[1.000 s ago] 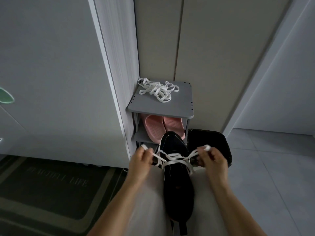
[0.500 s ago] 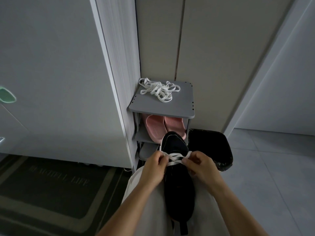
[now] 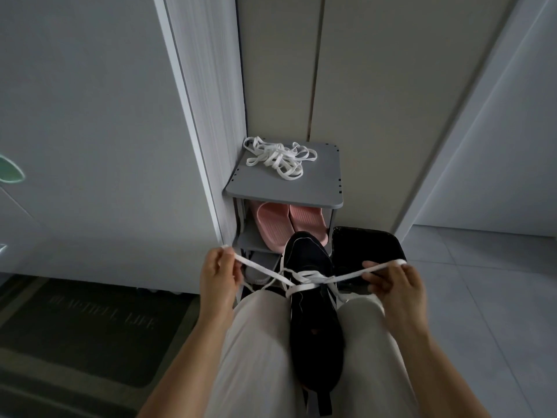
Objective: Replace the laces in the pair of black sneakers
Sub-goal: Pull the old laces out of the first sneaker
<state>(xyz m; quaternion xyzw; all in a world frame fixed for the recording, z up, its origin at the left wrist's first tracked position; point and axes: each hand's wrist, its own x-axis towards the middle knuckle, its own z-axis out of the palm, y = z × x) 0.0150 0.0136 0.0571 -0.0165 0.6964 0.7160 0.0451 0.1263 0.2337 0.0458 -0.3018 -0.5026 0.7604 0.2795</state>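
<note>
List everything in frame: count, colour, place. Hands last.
sneaker: 1, black, between the knees
lace: 1, white, threaded in the sneaker
loose laces: tangle, white, atop the rack
rack: 1, grey, against the wall
slippers: 2, pink, inside the rack
shoe: 1, grey, rack's lower shelf
bin: 1, black, right of the rack
mat: 1, dark, floor at left
left hand: 1, grips one lace end
right hand: 1, grips the other lace end

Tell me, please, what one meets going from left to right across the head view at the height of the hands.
Doormat → left hand → black sneaker → right hand → tiled floor. The white lace runs between both hands, so it has no single place.
</note>
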